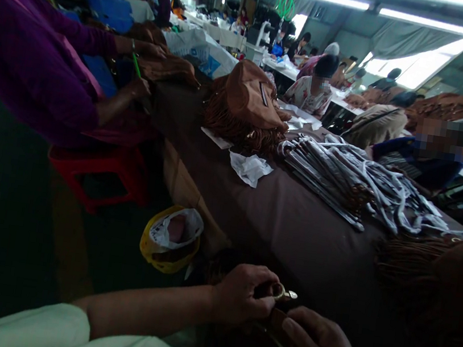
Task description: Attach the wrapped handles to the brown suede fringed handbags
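My left hand (244, 293) is closed, with thumb and fingers pinching a small gold-coloured metal clasp (283, 293) that has a round ring and a flat tip. A brown strap (277, 319) runs from below the clasp toward my right hand (322, 344). The fingers of that hand are curled on the strap, lower and to the right. Deep shadow hides most of what lies beneath both hands, close to my lap and the table's near edge.
Along the dark-covered table (247, 210) lie a brown bag (251, 93), white-wrapped straps (343, 177), crumpled white paper (250, 168) and brown cords (413, 259). A yellow bin (148, 242) and a red stool (95, 163) stand on the left. A co-worker in a purple sleeve (35, 65) handles brown material.
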The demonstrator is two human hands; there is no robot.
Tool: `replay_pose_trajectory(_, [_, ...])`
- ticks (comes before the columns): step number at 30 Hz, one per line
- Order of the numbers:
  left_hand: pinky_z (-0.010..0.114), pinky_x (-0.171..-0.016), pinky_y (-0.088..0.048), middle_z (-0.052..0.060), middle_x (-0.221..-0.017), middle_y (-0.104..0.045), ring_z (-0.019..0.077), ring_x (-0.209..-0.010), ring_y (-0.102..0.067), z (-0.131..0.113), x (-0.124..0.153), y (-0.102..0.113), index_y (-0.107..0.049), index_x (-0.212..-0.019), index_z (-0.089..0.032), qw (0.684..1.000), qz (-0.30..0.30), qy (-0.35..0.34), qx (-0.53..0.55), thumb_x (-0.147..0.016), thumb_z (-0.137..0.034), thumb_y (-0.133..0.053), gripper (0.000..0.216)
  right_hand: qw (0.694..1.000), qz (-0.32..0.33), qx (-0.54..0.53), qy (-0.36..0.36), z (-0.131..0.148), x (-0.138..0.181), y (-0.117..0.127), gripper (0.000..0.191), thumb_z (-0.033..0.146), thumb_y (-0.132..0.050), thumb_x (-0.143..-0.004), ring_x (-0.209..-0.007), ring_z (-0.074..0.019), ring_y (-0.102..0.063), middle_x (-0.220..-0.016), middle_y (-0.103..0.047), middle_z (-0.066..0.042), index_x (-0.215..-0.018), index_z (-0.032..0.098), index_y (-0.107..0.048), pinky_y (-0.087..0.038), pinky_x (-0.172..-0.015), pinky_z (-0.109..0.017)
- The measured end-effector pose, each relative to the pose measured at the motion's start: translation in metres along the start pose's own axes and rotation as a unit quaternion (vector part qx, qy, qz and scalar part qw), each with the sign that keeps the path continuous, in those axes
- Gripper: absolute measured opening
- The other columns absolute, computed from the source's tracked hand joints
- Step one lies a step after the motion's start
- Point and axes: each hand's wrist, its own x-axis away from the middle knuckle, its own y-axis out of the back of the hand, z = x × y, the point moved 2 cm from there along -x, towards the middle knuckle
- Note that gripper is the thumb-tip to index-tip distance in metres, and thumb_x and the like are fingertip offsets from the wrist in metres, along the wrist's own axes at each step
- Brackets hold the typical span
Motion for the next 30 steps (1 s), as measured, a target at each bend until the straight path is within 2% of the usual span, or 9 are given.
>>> replay_pose_trajectory(7, [0.020, -0.074, -0.041, -0.001, -0.085, -0.058, 0.0111, -0.078, -0.053, -0.004, -0.002, 0.001, -0.063, -0.093, -0.017, 1.000, -0.003, -0.010, 0.026, -0.071, -0.012, -0.055, 0.024, 0.998, -0.052, -0.015, 0.010, -0.011, -0.002, 0.006, 0.042, 0.060, -0.060, -0.077, -0.049, -0.0097, -0.047, -0.055, -0.054, 0.003, -0.074, 0.018, -0.062, -0.035, -0.046, -0.020])
replay_pose_trajectory(15, [0.019, -0.074, -0.041, -0.002, -0.084, -0.056, 0.0101, -0.077, -0.053, -0.003, 0.002, 0.002, -0.062, -0.098, -0.019, 1.000, 0.006, -0.002, 0.020, -0.075, -0.014, -0.056, 0.024, 0.993, -0.034, -0.112, 0.000, -0.019, -0.009, -0.003, 0.045, 0.061, -0.065, -0.074, -0.045, -0.0081, -0.047, -0.052, -0.055, 0.002, -0.069, 0.017, -0.059, -0.035, -0.045, -0.020])
replay_pose_trajectory(20, [0.019, -0.073, -0.042, -0.001, -0.085, -0.056, 0.0101, -0.076, -0.053, -0.001, 0.002, 0.002, -0.063, -0.097, -0.018, 1.000, 0.008, -0.001, 0.000, -0.076, -0.015, -0.056, 0.023, 0.989, -0.069, -0.133, -0.002, -0.016, -0.008, -0.004, 0.041, 0.057, -0.069, -0.072, -0.047, -0.0078, -0.047, -0.053, -0.056, 0.002, -0.066, 0.017, -0.061, -0.036, -0.046, -0.020])
replay_pose_trajectory(27, [0.023, -0.078, -0.043, 0.001, -0.085, -0.058, 0.0133, -0.078, -0.055, 0.004, 0.001, 0.002, -0.062, -0.099, -0.018, 0.997, 0.009, -0.041, -0.067, -0.076, -0.021, -0.057, 0.023, 0.977, -0.094, -0.192, -0.010, -0.015, -0.007, -0.012, 0.038, 0.052, -0.075, -0.068, -0.047, -0.0079, -0.047, -0.050, -0.055, 0.001, -0.062, 0.016, -0.063, -0.037, -0.046, -0.019])
replay_pose_trajectory(30, [0.027, -0.079, -0.044, 0.005, -0.089, -0.062, 0.0167, -0.080, -0.057, 0.009, 0.004, 0.003, -0.060, -0.105, -0.016, 0.992, 0.013, -0.094, -0.087, -0.077, -0.025, -0.054, 0.030, 0.963, -0.091, -0.250, -0.043, -0.019, -0.006, -0.019, 0.037, 0.051, -0.076, -0.067, -0.044, -0.0063, -0.044, -0.049, -0.053, 0.003, -0.065, 0.016, -0.064, -0.033, -0.044, -0.018])
